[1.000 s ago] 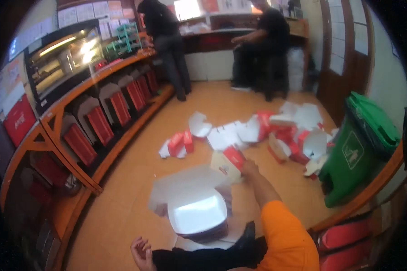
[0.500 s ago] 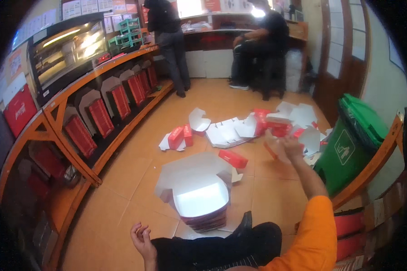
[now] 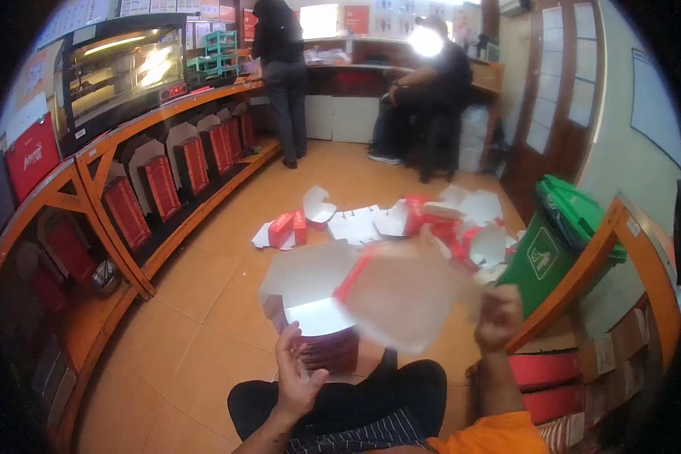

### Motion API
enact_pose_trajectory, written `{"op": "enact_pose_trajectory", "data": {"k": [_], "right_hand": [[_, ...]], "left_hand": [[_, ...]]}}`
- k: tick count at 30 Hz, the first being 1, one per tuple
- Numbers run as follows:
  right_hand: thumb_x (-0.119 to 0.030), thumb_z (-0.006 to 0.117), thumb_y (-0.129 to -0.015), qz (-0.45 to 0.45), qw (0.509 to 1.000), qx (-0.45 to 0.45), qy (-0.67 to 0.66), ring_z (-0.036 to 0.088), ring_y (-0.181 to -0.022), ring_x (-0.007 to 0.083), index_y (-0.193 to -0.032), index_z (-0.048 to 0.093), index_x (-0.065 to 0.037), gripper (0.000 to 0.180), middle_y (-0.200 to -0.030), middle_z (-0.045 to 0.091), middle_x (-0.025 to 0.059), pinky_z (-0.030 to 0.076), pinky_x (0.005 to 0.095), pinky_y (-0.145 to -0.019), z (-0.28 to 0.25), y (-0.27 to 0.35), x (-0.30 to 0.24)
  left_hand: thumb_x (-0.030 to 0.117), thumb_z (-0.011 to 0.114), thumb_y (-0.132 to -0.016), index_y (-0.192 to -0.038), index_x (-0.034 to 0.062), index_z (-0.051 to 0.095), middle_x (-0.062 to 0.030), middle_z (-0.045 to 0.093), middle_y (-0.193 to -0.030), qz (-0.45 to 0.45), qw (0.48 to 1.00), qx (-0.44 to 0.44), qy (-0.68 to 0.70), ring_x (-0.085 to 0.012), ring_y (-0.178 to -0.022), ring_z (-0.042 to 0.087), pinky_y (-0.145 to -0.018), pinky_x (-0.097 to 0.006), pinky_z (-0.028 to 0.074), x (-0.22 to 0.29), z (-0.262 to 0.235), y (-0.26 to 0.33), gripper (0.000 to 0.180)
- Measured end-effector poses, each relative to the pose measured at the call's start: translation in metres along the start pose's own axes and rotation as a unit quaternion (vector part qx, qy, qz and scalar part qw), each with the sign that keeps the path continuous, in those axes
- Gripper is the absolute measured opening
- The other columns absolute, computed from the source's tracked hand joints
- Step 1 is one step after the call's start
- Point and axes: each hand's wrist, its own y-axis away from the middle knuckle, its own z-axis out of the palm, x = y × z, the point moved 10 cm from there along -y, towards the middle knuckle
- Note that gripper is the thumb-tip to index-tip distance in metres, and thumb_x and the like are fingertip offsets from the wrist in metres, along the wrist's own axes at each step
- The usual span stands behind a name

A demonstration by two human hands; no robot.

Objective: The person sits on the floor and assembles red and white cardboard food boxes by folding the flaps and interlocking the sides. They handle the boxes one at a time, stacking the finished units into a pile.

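Observation:
My right hand [image 3: 499, 316], fingers closed, grips the edge of a red-and-white folding paper food box [image 3: 401, 299], blurred by motion. The box hangs in front of me, its pale side showing. It covers the right part of a stack of nested paper boxes [image 3: 330, 352] on the floor before my legs. The top box of that stack has its white inside and lid flaps spread upward. My left hand [image 3: 296, 369] is raised at the near left of the stack, fingers apart, holding nothing. I cannot tell whether it touches the stack.
Loose red-and-white boxes [image 3: 356, 224] lie scattered on the tiled floor ahead. A green bin [image 3: 533, 257] and a wooden frame [image 3: 583, 265] stand right. Stacked boxes [image 3: 125, 208] line the low shelf at left. Two people [image 3: 424, 98] are at the far counter.
My right hand has come back from the scattered boxes toward me, bringing a box over the stack. My left hand has risen and moved right, to the stack's near side.

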Motion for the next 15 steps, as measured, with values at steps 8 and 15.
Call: {"op": "enact_pose_trajectory", "data": {"k": [8, 15], "right_hand": [[0.003, 0.075, -0.065, -0.030, 0.959, -0.279, -0.038, 0.062, -0.073, 0.0257, -0.088, 0.062, -0.009, 0.029, -0.093, 0.070, 0.0086, 0.051, 0.0347, -0.063, 0.070, 0.024, -0.097], [-0.012, 0.073, -0.081, 0.283, 0.931, -0.016, -0.230, 0.060, -0.100, 0.0242, -0.122, 0.045, -0.006, 0.049, -0.125, 0.058, 0.0138, 0.048, 0.0364, -0.088, 0.075, 0.122, -0.058]], "left_hand": [[0.033, 0.072, -0.086, -0.142, 0.0053, 0.034, -0.0162, 0.033, -0.144, -0.177, 0.957, -0.228, 0.022, -0.0277, -0.131, 0.041, -0.103, -0.042, 0.041, -0.034, 0.018, 0.049, 0.073], [0.023, 0.064, -0.093, -0.125, 0.0012, 0.051, -0.0115, 0.060, -0.119, -0.178, 0.979, -0.029, 0.096, -0.0179, -0.110, 0.057, -0.095, -0.031, 0.045, -0.061, -0.027, 0.083, 0.041]]}}
